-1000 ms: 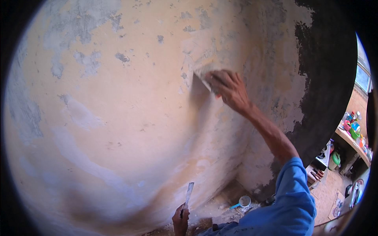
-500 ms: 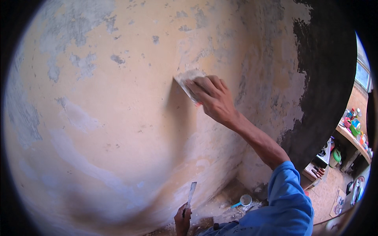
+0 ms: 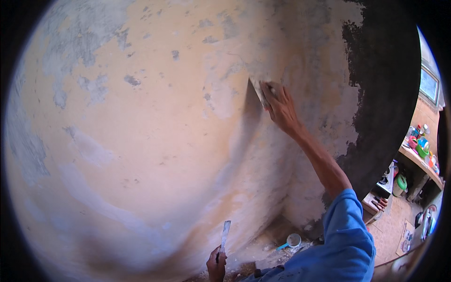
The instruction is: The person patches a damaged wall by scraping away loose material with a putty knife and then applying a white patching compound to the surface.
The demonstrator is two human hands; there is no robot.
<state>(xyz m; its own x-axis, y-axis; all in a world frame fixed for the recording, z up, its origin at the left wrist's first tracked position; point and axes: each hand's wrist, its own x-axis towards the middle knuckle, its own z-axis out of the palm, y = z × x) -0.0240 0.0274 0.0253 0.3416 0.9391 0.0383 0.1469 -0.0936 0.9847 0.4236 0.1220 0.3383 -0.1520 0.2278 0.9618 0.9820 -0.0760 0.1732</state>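
Observation:
My right hand (image 3: pixel 282 107) is closed around a wide, pale-coated putty blade (image 3: pixel 258 91), whose edge lies against the yellowish, patched wall (image 3: pixel 155 127) near the corner. A shadow falls on the wall below the blade. Low in the view, my left hand (image 3: pixel 216 265) grips a narrow putty knife (image 3: pixel 226 235) upright, apart from the wall, its flat metal blade pointing up. Grey bare spots and whitish smoothed areas mark the wall.
On the littered floor at the wall's foot sits a white dipper (image 3: pixel 293 240) with a blue handle. The adjoining wall carries a dark painted area (image 3: pixel 385 94). Far right, a counter (image 3: pixel 418 162) holds colourful kitchenware, with a green-lidded bin (image 3: pixel 400 184) below it.
My right hand has moved the wide blade to the right along the wall, toward the corner. My left hand with the putty knife stays almost in place.

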